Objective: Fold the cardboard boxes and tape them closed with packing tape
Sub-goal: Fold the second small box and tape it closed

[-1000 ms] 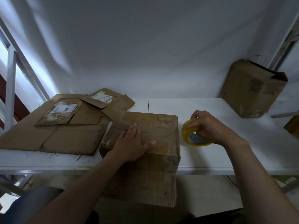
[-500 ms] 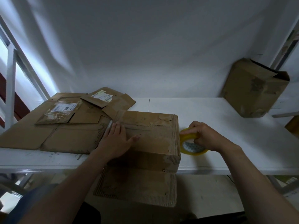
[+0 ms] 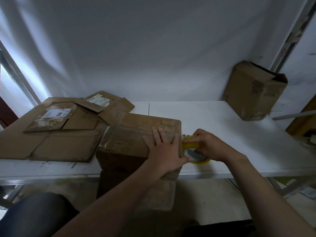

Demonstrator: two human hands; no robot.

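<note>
White table (image 3: 230, 134) with boxes (image 3: 130, 134), flat cardboard (image 3: 59, 144)

We read only one mark with any confidence: what looks like a handwritten "7-2" at the right end of the white shipping label (image 3: 55, 113) on a flattened box (image 3: 80, 123), well to the left of the left hand's (image 3: 164, 149) fingers (image 3: 156, 135). A second white label (image 3: 98, 100) lies on another flattened box (image 3: 118, 106), to the left of and beyond those fingertips, its printed lines too small for us to read. The speckled print on the core of the tape roll (image 3: 194, 153), just below the right hand's (image 3: 211, 146) fingers (image 3: 199, 134), is too blurred for us to make out.
</note>
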